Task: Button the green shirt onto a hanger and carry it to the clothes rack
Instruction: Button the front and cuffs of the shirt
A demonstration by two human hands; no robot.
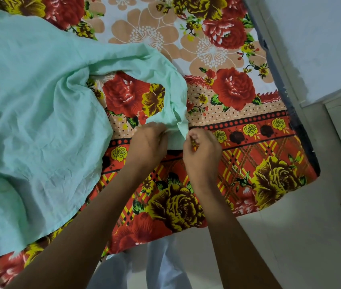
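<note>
Most of the view is filled by a bed [238, 113] seen from above, covered in a bright floral bedsheet [223, 90] printed with red roses, yellow flowers and peach blossoms, with a red and yellow chequered border along its near edge. To the right of the bed lies a pale floor [311, 236], and a light wall [321, 38] rises at the upper right. Spread across the left half of the bed is the green shirt [34, 113], a pale mint green, rumpled and creased, with one part of it reaching in an arc to the right and down toward the near edge of the bed. Two bare forearms come up from the bottom of the view. Both hands meet at the end of that reaching part of the shirt. The left hand [147, 142] has its fingers curled around a fold of the green cloth and grips it. The right hand [202, 146], just beside it, has its fingers curled inward at the shirt's edge and pinches the cloth there. Below the arms, between them, light trousers [161, 265] show against the floor.
</note>
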